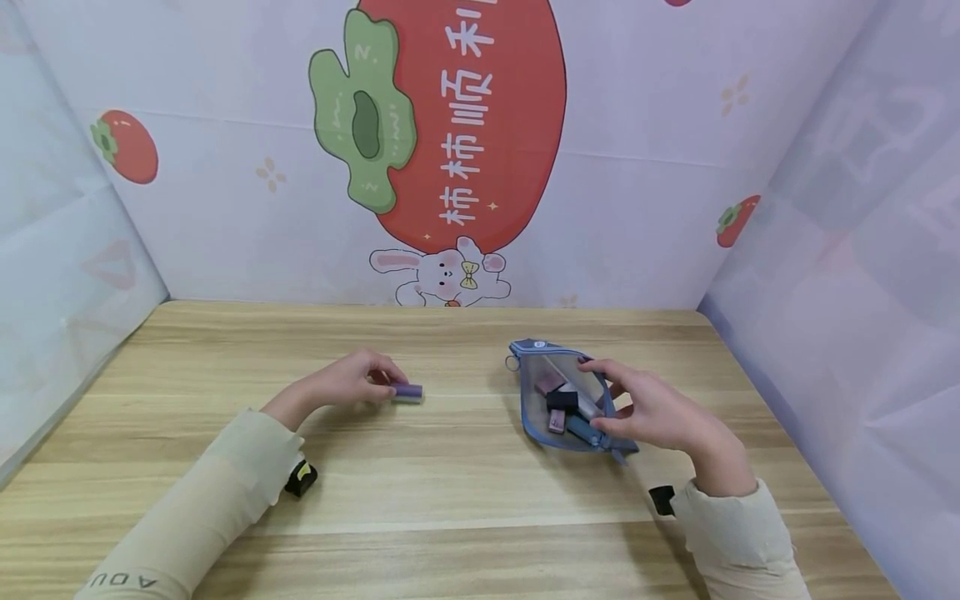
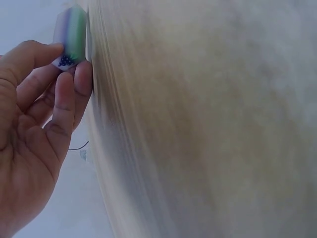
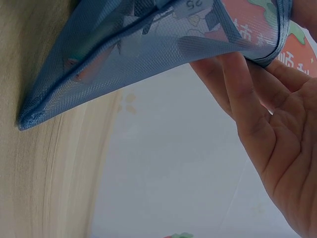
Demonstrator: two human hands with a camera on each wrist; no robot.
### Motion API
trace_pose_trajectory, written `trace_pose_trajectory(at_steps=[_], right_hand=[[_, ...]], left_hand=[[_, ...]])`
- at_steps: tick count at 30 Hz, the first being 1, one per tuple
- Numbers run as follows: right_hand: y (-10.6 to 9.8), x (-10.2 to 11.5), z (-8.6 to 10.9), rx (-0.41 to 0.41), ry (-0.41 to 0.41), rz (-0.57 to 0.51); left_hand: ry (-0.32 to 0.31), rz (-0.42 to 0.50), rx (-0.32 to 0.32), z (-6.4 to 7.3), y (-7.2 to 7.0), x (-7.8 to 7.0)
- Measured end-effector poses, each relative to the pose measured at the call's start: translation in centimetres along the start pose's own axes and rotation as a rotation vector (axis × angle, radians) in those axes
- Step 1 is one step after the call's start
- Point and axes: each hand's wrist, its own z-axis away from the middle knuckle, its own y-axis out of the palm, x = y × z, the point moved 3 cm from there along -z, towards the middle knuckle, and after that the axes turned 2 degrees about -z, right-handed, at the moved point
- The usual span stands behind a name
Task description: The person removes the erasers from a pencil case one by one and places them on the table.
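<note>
My left hand [image 1: 358, 379] is low over the table, left of centre. Between thumb and fingers it pinches a small purple-and-green block [image 2: 73, 32] with a grape print, perhaps an eraser, held close to the tabletop. On the right, a blue mesh zip pouch [image 1: 531, 421] lies with its mouth spread wide. My right hand [image 1: 656, 410] grips the pouch's right edge, thumb on the near side and fingers on the far side. Inside are several small things, among them a black block [image 1: 562, 401], pinkish blocks [image 1: 557, 421] and a blue piece [image 1: 582, 430].
The wooden table [image 1: 420, 508] runs back to a printed cloth wall [image 1: 637, 225], with more cloth at both sides. A zip pull ring [image 1: 512, 363] hangs at the pouch's far left corner. Black wrist pieces [image 1: 302, 478] sit by the sleeves.
</note>
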Motion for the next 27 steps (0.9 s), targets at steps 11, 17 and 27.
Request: trace_pose_trajectory(at_steps=[11, 17, 27], right_hand=[[0.00, -0.06, 0.05, 0.002, 0.001, -0.011], [-0.04, -0.06, 0.06, 0.002, -0.005, -0.002], [-0.06, -0.12, 0.08, 0.003, -0.003, -0.017]], left_hand=[[-0.024, -0.065, -0.041, -0.12, 0.08, -0.53], [-0.070, -0.089, -0.057, -0.39, 0.09, -0.39], [-0.072, -0.104, -0.054, -0.53, -0.01, -0.38]])
